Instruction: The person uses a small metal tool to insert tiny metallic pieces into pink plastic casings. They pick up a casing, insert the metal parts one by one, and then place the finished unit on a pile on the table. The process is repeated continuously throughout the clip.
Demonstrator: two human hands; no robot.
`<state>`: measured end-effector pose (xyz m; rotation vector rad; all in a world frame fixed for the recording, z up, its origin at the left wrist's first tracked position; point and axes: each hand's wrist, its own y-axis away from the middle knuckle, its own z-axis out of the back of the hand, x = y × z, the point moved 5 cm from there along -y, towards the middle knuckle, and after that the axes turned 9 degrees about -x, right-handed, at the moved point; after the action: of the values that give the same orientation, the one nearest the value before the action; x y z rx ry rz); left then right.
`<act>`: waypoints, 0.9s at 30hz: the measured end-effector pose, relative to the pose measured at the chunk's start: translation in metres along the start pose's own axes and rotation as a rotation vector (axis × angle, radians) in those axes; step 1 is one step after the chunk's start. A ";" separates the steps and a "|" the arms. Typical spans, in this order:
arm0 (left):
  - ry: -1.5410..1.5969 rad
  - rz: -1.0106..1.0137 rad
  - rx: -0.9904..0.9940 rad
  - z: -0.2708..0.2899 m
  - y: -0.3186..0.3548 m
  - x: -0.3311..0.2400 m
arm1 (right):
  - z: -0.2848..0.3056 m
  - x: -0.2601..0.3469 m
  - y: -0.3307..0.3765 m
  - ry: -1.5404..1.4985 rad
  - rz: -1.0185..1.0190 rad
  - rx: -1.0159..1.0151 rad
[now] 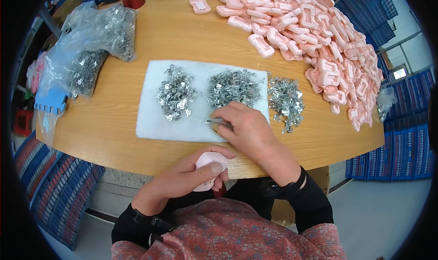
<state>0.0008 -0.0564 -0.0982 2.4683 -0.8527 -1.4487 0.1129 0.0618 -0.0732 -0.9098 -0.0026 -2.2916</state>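
The left hand is clasping a pale pink, rounded plastic shell near the wooden counter; the right hand is pinching silver metal tweezers, tips hard to see. The shell is looking light, stiff, best held by its rim.

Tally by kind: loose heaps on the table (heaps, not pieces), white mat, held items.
Heaps of small metal parts: 3
Heap of pink plastic shells: 1
White mat: 1
Pale pink shell in left hand: 1
Tweezers in right hand: 1
Total: 7
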 end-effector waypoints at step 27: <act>0.307 -0.418 -0.554 0.063 0.022 -0.011 | -0.036 0.038 -0.034 0.254 0.099 0.037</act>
<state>-0.0644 -0.0595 -0.1141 2.3956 0.1259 -1.1467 0.0507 0.0576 -0.0694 -0.5817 0.1071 -2.2903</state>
